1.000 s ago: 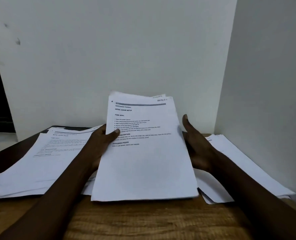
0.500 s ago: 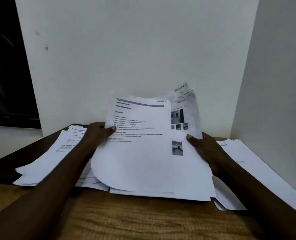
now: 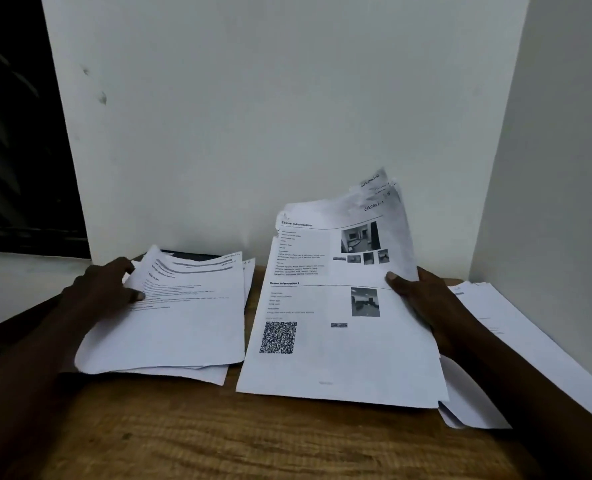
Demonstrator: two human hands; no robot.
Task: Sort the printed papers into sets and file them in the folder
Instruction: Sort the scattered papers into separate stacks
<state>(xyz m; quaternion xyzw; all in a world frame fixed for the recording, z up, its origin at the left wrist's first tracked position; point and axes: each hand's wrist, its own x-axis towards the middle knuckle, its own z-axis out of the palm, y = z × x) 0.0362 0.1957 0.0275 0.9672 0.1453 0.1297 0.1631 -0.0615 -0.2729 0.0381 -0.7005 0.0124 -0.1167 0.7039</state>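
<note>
Over the desk (image 3: 253, 438), the left hand (image 3: 104, 289) pinches the just-separated text sheet (image 3: 183, 323) (sorting advances); the right hand (image 3: 422, 303) grips the stack (image 3: 322, 368).

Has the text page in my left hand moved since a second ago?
Yes. The text page went left, off the stack in the right hand, onto the left pile on the table.

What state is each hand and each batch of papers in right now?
Left hand, gripping the text sheet's left edge.
Text sheet, on the left pile, left edge lifted.
Left pile, flat on the table, loosely squared.
Right hand, holding the photo-page stack, thumb in front.
Photo-page stack, tilted up, top corners fanned.
Right pile, flat, untouched.
</note>
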